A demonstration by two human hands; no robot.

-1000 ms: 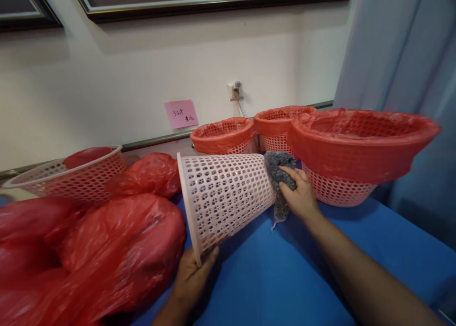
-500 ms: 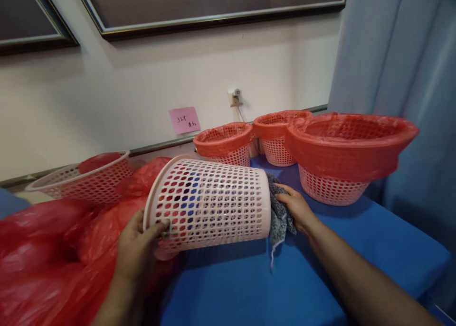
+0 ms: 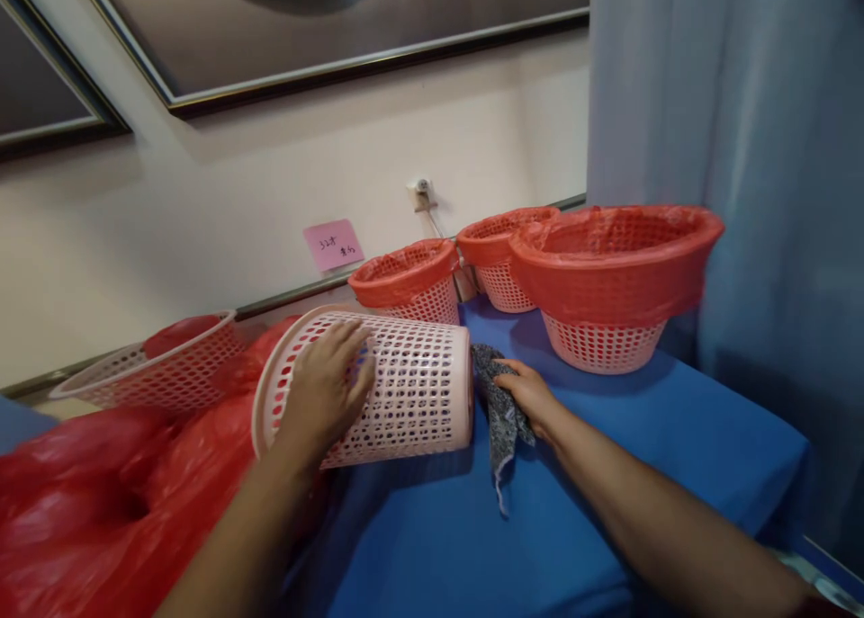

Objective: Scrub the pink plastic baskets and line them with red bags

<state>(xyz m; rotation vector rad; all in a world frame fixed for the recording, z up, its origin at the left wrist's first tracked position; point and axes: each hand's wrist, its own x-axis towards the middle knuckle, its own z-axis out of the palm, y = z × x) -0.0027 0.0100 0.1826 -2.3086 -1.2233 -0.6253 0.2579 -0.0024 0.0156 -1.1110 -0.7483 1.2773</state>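
A pink perforated basket point(image 3: 411, 384) lies on its side on the blue table point(image 3: 607, 474), its mouth toward the left. My left hand point(image 3: 324, 393) rests flat on the basket's upper side, fingers spread. My right hand point(image 3: 526, 398) is closed on a grey cloth point(image 3: 499, 420) just right of the basket's base. The cloth hangs down from my fingers to the table.
Three pink baskets lined with red bags stand at the back: a large one point(image 3: 607, 276) and two smaller ones point(image 3: 405, 281) point(image 3: 496, 249). Loose red plastic bags point(image 3: 101, 501) are heaped at left, beside a tilted basket point(image 3: 155, 366). A blue curtain point(image 3: 729, 105) hangs at right.
My left hand moved from the basket's rim onto its upper side. The basket turned its mouth away to the left. The cloth came off the basket's base, still in my right hand.
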